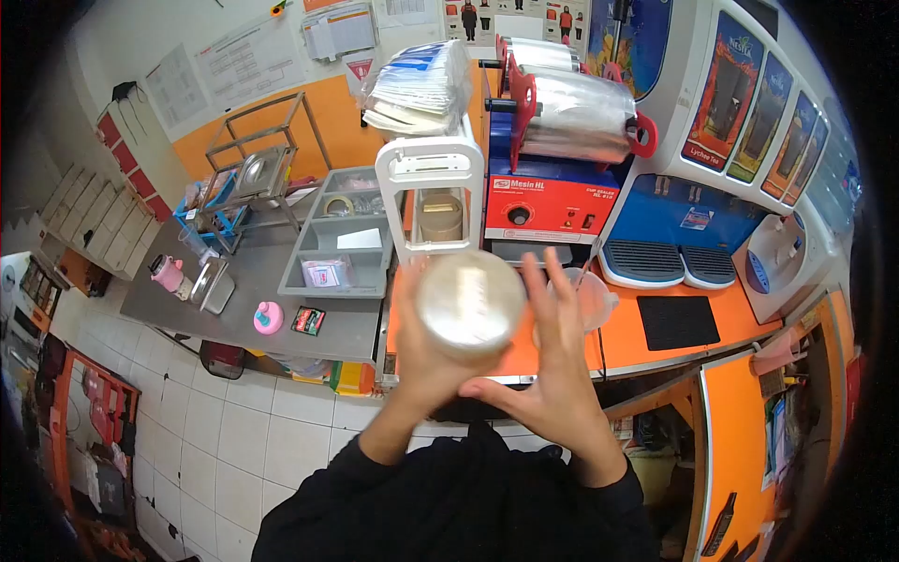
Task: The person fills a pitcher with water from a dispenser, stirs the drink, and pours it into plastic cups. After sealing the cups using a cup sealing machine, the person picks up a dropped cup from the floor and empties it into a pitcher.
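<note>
Round metal canister (471, 304) was gripped by the left hand (420, 367), apparently for support; the right hand (559, 389), spread wide, was held at four o'clock, perhaps for steadying.

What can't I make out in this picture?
All in the head view:
Round container: contents, hidden by its near end.
Left hand: some fingers, blurred or behind the container.
Translucent jug: partly hidden by the right hand.
Wall papers: text too small.
</note>
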Demonstrator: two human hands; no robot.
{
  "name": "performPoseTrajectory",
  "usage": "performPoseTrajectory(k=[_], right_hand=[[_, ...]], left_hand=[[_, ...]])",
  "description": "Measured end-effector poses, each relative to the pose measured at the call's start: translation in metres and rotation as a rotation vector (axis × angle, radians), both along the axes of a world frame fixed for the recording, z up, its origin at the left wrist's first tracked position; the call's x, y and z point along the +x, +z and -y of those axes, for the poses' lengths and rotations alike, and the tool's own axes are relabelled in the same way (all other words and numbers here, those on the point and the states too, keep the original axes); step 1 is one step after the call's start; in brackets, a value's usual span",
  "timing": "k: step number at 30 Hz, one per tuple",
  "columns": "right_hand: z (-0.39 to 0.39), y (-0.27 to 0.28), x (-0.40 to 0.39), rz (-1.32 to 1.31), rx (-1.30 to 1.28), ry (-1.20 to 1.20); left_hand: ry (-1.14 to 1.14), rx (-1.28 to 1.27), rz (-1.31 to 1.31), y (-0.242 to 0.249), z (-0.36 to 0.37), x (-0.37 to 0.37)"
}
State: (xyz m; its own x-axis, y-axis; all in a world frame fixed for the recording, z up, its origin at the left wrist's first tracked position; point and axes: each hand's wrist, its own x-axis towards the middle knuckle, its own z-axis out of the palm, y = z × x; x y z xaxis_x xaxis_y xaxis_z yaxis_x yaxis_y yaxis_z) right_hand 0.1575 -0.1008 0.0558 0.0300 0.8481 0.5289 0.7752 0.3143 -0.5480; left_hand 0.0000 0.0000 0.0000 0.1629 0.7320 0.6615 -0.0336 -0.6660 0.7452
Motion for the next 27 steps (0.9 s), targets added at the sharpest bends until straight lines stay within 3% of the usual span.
performPoseTrajectory(k=[1, 2, 6, 9, 13, 16, 17, 19, 20, 21, 25, 27], right_hand=[[0.003, -0.002, 0.004, -0.093, 0.041, -0.007], [0.007, -0.006, 0.01, -0.188, 0.08, -0.01], [0.032, -0.05, 0.033, -0.537, 0.018, -0.211], [0.065, -0.086, 0.055, -0.63, -0.101, -0.465], [0.112, -0.122, 0.078, -0.747, -0.12, -0.636], [0.15, -0.148, 0.098, -0.787, -0.111, -0.751], [0.162, -0.144, 0.099, -0.791, -0.109, -0.818], [0.197, -0.153, 0.106, -0.636, -0.086, -0.926], [0.206, -0.155, 0.105, -0.688, -0.08, -1.017], [0.218, -0.157, 0.109, -0.565, -0.076, -1.101], [0.269, -0.146, 0.123, -0.605, -0.048, -1.337], [0.299, -0.178, 0.147, -0.432, 0.009, -1.466]], left_hand=[[-0.002, 0.006, 0.005, 0.004, -0.001, 0.002], [-0.022, -0.142, 0.182, 0.013, -0.002, -0.004], [0.373, -0.114, 0.049, -0.018, -0.048, -0.075], [0.623, -0.12, -0.076, -0.065, -0.087, -0.111], [0.804, -0.155, -0.195, -0.121, -0.125, -0.14], [0.919, -0.009, -0.375, -0.192, -0.159, -0.169], [1.028, -0.07, -0.389, -0.216, -0.164, -0.172], [0.972, -0.002, -0.437, -0.244, -0.177, -0.121], [0.938, 0.056, -0.44, -0.247, -0.177, -0.103], [0.915, 0.12, -0.425, -0.245, -0.173, -0.081], [0.721, 0.195, -0.369, -0.227, -0.129, 0.023], [0.654, 0.201, -0.366, -0.223, -0.111, 0.062]])
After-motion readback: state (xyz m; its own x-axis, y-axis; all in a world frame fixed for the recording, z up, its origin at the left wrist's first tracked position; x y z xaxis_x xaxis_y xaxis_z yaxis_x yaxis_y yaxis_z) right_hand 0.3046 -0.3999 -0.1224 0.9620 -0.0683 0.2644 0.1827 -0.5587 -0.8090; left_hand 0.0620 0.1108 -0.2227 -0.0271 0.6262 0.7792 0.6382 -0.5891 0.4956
